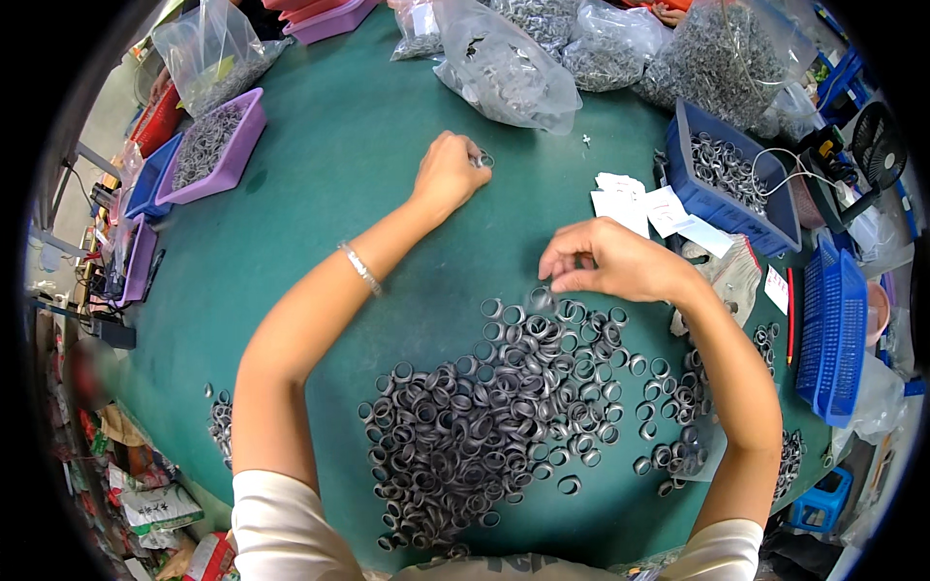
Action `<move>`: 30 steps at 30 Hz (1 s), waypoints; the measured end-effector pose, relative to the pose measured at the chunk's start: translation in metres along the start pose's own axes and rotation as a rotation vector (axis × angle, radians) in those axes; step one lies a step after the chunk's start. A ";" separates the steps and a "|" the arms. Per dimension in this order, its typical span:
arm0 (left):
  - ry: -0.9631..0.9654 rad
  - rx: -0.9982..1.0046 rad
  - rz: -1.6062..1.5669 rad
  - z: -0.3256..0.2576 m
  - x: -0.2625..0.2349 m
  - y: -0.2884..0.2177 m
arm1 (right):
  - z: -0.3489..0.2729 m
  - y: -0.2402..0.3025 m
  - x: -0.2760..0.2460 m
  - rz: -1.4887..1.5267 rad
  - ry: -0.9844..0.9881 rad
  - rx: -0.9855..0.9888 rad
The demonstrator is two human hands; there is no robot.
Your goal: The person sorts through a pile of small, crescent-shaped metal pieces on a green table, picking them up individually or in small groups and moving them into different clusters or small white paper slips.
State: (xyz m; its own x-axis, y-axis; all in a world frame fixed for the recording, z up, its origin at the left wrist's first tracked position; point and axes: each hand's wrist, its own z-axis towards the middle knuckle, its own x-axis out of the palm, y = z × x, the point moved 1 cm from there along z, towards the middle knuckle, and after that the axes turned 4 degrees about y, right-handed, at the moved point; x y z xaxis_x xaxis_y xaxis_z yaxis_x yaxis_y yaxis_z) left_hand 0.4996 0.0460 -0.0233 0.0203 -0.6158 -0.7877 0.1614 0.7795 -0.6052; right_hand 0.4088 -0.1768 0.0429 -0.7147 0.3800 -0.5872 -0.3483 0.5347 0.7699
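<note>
A large heap of small grey metal rings (455, 445) lies on the green table in front of me, thinning out toward its right side. My left hand (450, 176) is beyond the heap with its fingers closed round a few metal rings (481, 160); how many is hidden by the fingers. Above the heap's far edge is my right hand (612, 259), fingers bent and thumb apart from them, with nothing visible between. Just below its fingertips a single ring (541, 298) looks blurred, and I cannot tell whether it touches the thumb.
Clear bags (509, 73) of metal parts line the far edge. At the right stand a blue bin (693, 184) of rings, white paper slips (668, 208), a blue basket (835, 329) and a small black fan (877, 145). A purple tray (247, 136) of parts is at the left.
</note>
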 end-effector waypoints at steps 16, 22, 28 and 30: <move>0.180 0.322 -0.032 -0.036 -0.001 -0.009 | 0.095 -0.089 -0.031 -0.439 -0.781 0.110; 0.289 0.373 -0.105 -0.084 -0.012 -0.019 | 0.022 -0.035 0.045 -0.284 -0.537 -0.152; 0.516 0.497 -0.135 -0.137 -0.023 -0.040 | -0.038 0.015 0.097 0.014 -0.491 0.096; 0.537 0.498 -0.134 -0.149 -0.026 -0.046 | -0.047 0.016 0.112 -0.049 -0.611 0.019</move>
State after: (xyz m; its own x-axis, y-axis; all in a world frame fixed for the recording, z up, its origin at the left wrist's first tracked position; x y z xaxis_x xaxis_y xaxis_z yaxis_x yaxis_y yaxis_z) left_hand 0.3449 0.0429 0.0079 -0.4953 -0.4618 -0.7358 0.5593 0.4786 -0.6768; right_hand 0.2950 -0.1610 0.0013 -0.2187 0.7159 -0.6631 -0.3568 0.5738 0.7372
